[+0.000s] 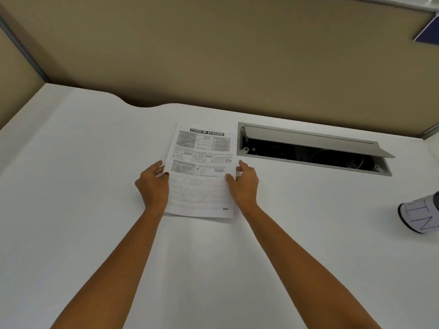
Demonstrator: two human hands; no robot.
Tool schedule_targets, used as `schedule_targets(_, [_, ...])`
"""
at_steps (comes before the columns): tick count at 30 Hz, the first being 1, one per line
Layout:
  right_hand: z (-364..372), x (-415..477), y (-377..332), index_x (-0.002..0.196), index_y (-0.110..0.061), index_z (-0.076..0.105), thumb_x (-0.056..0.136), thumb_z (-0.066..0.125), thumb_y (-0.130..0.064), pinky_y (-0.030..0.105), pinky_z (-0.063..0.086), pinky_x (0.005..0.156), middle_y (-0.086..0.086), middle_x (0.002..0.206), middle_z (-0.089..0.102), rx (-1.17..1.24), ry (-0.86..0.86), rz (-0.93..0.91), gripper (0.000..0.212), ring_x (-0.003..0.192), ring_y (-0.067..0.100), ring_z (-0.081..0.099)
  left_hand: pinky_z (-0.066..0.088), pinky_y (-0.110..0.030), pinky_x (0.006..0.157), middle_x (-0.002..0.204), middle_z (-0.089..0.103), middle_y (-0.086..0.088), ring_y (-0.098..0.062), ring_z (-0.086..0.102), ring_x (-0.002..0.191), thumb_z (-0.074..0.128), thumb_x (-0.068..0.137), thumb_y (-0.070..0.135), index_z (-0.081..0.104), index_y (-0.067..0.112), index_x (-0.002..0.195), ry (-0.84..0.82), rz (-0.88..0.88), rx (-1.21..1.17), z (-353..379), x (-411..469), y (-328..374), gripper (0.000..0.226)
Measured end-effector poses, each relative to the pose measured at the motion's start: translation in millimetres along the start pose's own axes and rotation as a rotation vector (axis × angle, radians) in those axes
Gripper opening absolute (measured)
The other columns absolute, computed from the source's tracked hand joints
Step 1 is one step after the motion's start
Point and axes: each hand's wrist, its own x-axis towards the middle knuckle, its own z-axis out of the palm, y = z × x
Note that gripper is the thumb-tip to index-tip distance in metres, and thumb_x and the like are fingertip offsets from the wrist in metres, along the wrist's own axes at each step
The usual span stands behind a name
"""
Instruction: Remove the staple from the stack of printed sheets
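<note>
A stack of printed sheets (202, 162), its top page headed "TYPES OF ECONOMY" in bold black capitals above grey boxes of text and tick marks, sits near the middle of a white desk (95, 162), with the heading end pointing away from the person. The lower half of the page is largely blank, with a small mark in its near right corner. Whether the near end rests flat on the desk or is raised a little cannot be told.

Both bare hands reach forward and grip the stack by its long sides, about halfway along the page. The left hand (153, 184) pinches the left edge, thumb laid on top of the paper and fingers curled at the margin. The right hand (244, 184) clamps the right edge in the same way, thumb pressing on the sheet and fingers bent round the side.

Just to the right of the stack, a grey cable hatch (240, 148) is set into the desk, its lid (308, 141) tilted up over a dark cavity with wires inside. A beige partition (213, 55) runs along the far edge of the desk. At the right border, well apart from the paper, lies a dark cylinder wrapped in white paper (420, 216) bearing hand-drawn letters.
</note>
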Motion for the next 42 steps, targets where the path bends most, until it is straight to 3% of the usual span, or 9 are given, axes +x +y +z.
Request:
schedule_targets(2, [5.7, 1.8, 3.5, 0.142, -0.004, 0.04, 0.092, 0.063, -0.011, 0.028, 0.042, 0.105, 0.015, 0.138, 0.043, -0.056, -0.031, -0.018, 0.056, 0.118, 0.028, 0.054, 0.041, -0.018, 0.095, 0.121, 0.065, -0.016, -0.026, 0.064, 0.11, 0.058, 0.087, -0.004, 0.061, 0.001, 0.123, 0.011, 0.05, 0.032, 1.9, 4.1, -3.3, 0.037])
schedule_targets(5, [11.8, -6.5, 13.4, 0.145, -0.007, 0.037, 0.094, 0.06, -0.016, 0.02, 0.028, 0.107, 0.013, 0.145, 0.034, -0.176, -0.014, -0.161, 0.056, 0.132, 0.024, 0.038, 0.038, -0.034, 0.108, 0.136, 0.055, -0.011, -0.025, 0.051, 0.125, 0.054, 0.091, 0.005, 0.053, 0.008, 0.133, -0.026, 0.195, 0.149, 2.9, 2.1, -11.2, 0.042])
schedule_targets(10, [24.7, -26.3, 36.8, 0.15, -0.013, 0.031, 0.099, 0.05, -0.029, 0.031, 0.016, 0.12, 0.008, 0.158, 0.026, -0.391, -0.091, -0.372, 0.057, 0.146, 0.023, 0.022, 0.013, -0.051, 0.116, 0.157, 0.024, -0.006, -0.028, 0.021, 0.145, 0.049, 0.096, 0.02, 0.035, 0.017, 0.145, -0.257, 0.479, 0.568, 3.3, -12.3, -36.9, 0.051])
schedule_targets(13, [35.7, -30.5, 47.5, 0.154, -0.014, 0.013, 0.102, 0.038, -0.038, 0.027, -0.003, 0.121, 0.004, 0.163, 0.005, -0.51, -0.118, -0.423, 0.062, 0.151, 0.019, 0.0, 0.012, -0.055, 0.116, 0.157, 0.023, -0.003, -0.027, 0.02, 0.145, 0.031, 0.099, 0.033, 0.027, 0.016, 0.148, -0.311, 0.582, 0.761, 6.5, -16.8, -48.8, 0.052])
schedule_targets(15, [40.8, -27.4, 50.1, 0.154, -0.013, 0.005, 0.103, 0.033, -0.04, 0.027, -0.009, 0.12, 0.004, 0.163, -0.001, -0.554, -0.106, -0.436, 0.064, 0.15, 0.017, -0.007, 0.013, -0.055, 0.115, 0.156, 0.027, -0.004, -0.029, 0.023, 0.144, 0.02, 0.096, 0.038, 0.027, 0.014, 0.148, -0.317, 0.6, 0.817, 9.0, -12.0, -49.1, 0.058])
schedule_targets(28, [59.0, 17.5, 34.3, 0.153, -0.009, 0.002, 0.103, 0.028, -0.042, 0.028, -0.008, 0.121, 0.006, 0.163, -0.002, -0.582, -0.042, -0.384, 0.066, 0.15, 0.018, -0.005, 0.015, -0.056, 0.114, 0.156, 0.027, -0.006, -0.028, 0.025, 0.143, 0.026, 0.097, 0.035, 0.026, 0.015, 0.149, -0.32, 0.653, 0.876, 34.7, 39.6, -39.0, 0.056])
schedule_targets(33, [57.0, 16.5, 33.3, 0.154, -0.012, 0.0, 0.103, 0.029, -0.04, 0.029, -0.003, 0.123, 0.003, 0.163, -0.005, -0.49, -0.024, -0.406, 0.064, 0.15, 0.015, -0.009, 0.011, -0.052, 0.118, 0.159, 0.016, -0.006, -0.027, 0.016, 0.146, 0.034, 0.1, 0.031, 0.015, 0.015, 0.151, -0.294, 0.643, 0.759, 32.7, 41.1, -40.6, 0.057])
schedule_targets(38, [39.5, 8.3, 31.9, 0.154, -0.009, 0.007, 0.103, 0.033, -0.034, 0.033, 0.003, 0.124, 0.003, 0.163, 0.002, -0.376, 0.113, -0.401, 0.062, 0.15, 0.015, -0.004, 0.004, -0.046, 0.118, 0.16, 0.009, -0.009, -0.027, 0.004, 0.147, 0.03, 0.097, 0.037, 0.009, 0.012, 0.151, -0.23, 0.61, 0.661, 25.8, 27.3, -33.1, 0.063])
schedule_targets(42, [20.3, -2.2, 25.4, 0.153, -0.008, 0.012, 0.102, 0.031, -0.034, 0.036, 0.006, 0.124, 0.005, 0.163, 0.006, -0.407, 0.2, -0.437, 0.061, 0.151, 0.017, -0.001, 0.006, -0.047, 0.118, 0.159, 0.016, -0.01, -0.028, 0.009, 0.147, 0.034, 0.096, 0.038, 0.015, 0.01, 0.15, -0.213, 0.684, 0.651, 24.6, 5.6, -11.0, 0.064])
